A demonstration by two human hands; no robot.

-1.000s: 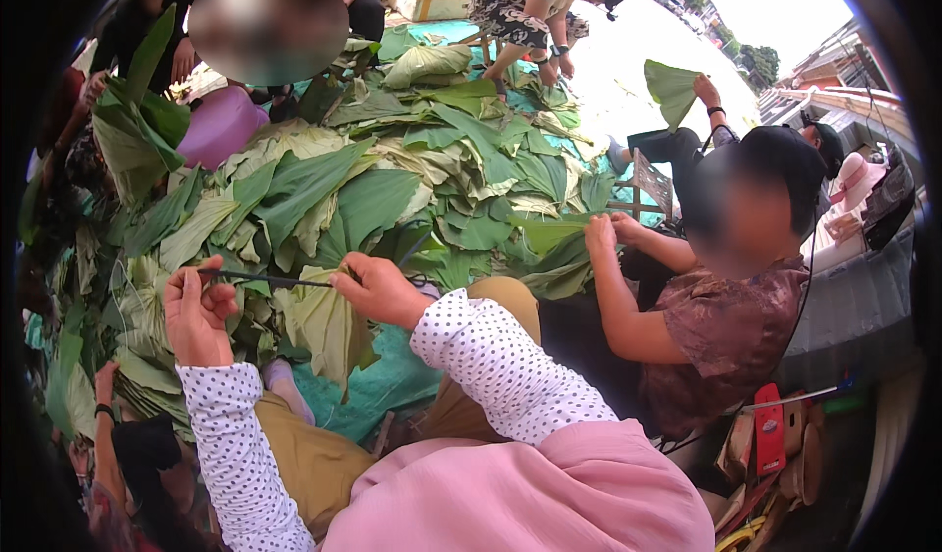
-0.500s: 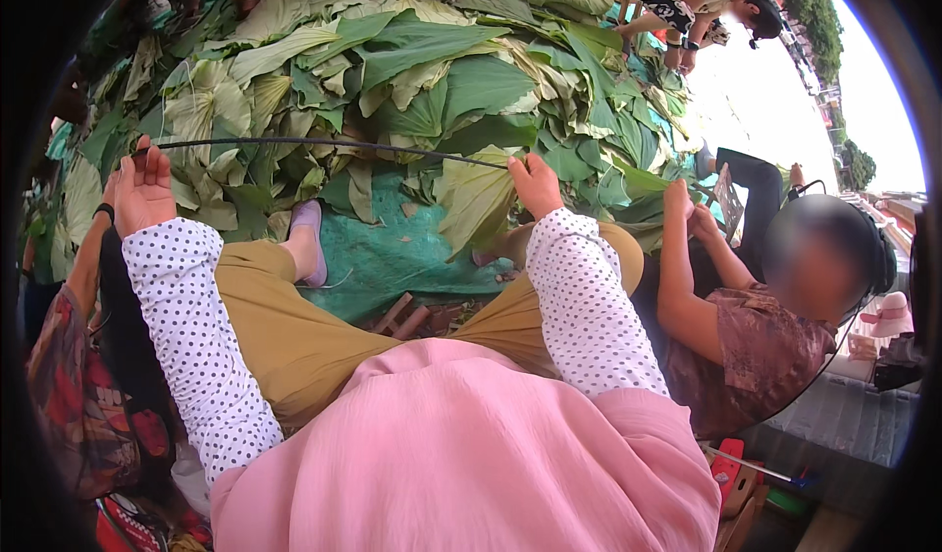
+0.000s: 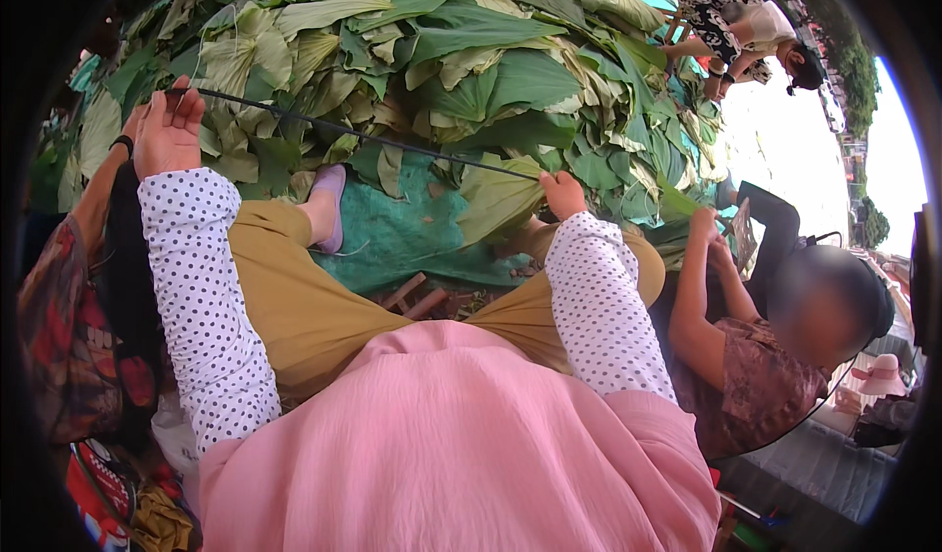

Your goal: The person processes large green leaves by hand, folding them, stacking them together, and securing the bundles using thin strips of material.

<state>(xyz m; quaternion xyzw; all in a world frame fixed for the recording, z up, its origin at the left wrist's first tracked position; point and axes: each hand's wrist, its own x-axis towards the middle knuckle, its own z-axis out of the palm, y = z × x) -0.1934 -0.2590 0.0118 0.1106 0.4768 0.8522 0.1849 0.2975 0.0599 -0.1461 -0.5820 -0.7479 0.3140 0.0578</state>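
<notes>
A thin dark cord or stalk (image 3: 353, 133) runs taut between my two hands, above a heap of large lotus-like leaves (image 3: 491, 86). At its far left end, my left hand (image 3: 167, 132) has its palm showing and its fingers curled round the cord. My right hand (image 3: 563, 195) is closed at the other end, lower and nearer to me. It also pinches the edge of a pale green leaf (image 3: 500, 199), which hangs just left of it. Whether the cord joins this leaf is hidden by the fingers.
A green tarp (image 3: 412, 223) lies under the heap and between my feet. Close by on the right sits a co-worker (image 3: 775, 356) handling a leaf; another person's arm (image 3: 98, 179) is beside my left hand. Someone bends over the heap's far right (image 3: 756, 37).
The view has shifted, so the heap sits higher in it. My right hand is now lower relative to my left, and the cord slants down to the right and looks straighter.
</notes>
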